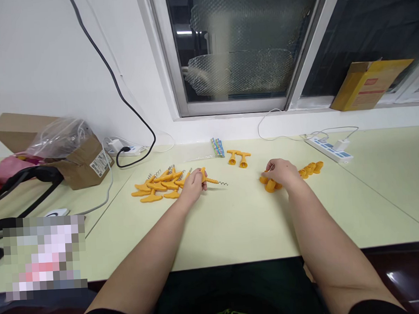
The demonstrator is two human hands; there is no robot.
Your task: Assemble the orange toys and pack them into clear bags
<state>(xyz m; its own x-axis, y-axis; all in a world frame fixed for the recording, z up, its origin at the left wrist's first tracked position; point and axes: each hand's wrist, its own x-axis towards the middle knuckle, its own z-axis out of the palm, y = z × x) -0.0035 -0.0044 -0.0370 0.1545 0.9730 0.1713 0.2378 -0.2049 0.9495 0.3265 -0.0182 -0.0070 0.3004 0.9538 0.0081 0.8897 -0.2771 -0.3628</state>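
My left hand (193,186) is closed on the yellow T-handle of a corkscrew (210,180), its metal spiral pointing right. Just left of that hand lies a pile of similar yellow corkscrew handles (156,185), several with their spirals showing. On the right, my right hand (281,170) has its fingers bent round a yellow bell-shaped cap (264,178) in a small group on the table. Part of that group is hidden by the hand. More yellow caps (312,169) lie in a row behind its wrist. Two corkscrews fitted with caps (238,158) stand upright farther back.
Colourful printed strips (217,147) lie with a clear plastic bag near the wall. A power strip (328,150) with a white plug is at the back right. Cardboard boxes (85,159), a black cable (122,98) and black straps (31,178) occupy the left side.
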